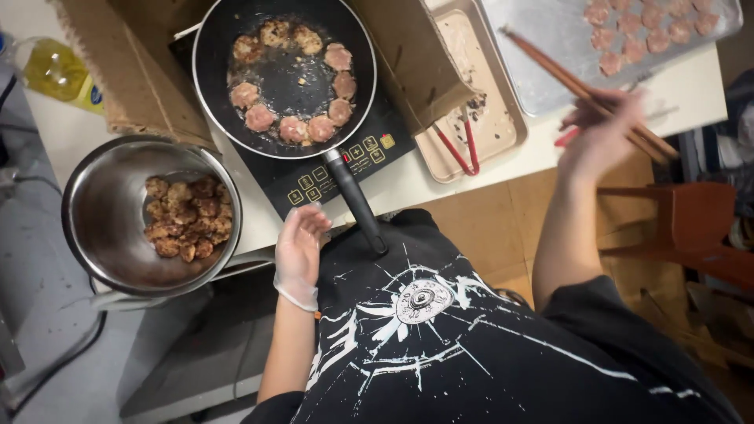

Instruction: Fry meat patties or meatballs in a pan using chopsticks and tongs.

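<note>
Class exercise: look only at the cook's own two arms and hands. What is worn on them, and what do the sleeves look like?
The left hand wears a thin, clear disposable glove that ends at the wrist. The right hand is blurred, and whether it is gloved cannot be told. Both forearms are uncovered. Short black sleeves of a black shirt with white crack-like print end above the elbows. No watch or ring shows.

Head camera — looks straight down, close over frying pan (284, 78), counter edge.
</note>
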